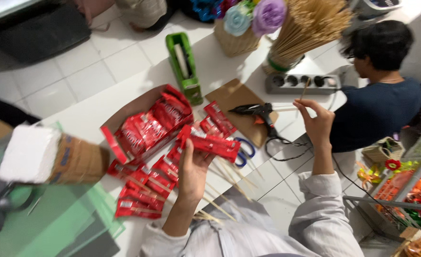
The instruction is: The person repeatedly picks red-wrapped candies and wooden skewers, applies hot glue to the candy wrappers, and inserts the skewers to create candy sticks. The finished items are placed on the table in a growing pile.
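My left hand (194, 167) grips a long red snack packet (210, 141) above the white table (91, 114). Raised to the right, my right hand (315, 121) pinches a thin wooden skewer (304, 89) between its fingertips. A black glue gun (258, 113) lies on a brown cardboard sheet (236, 97) just left of that hand. An open red box (146, 126) full of red packets sits left of my left hand. Several red packets on skewers (141, 192) lie below the box, and loose skewers (224, 178) rest near blue-handled scissors (244, 151).
A green tape dispenser (185, 66), a grey power strip (303, 83), a bundle of skewers (305, 26) and a basket of paper flowers (248, 24) stand at the back. A seated person in a dark top (377, 104) is at the right. A foam-topped basket (48, 157) stands at the left.
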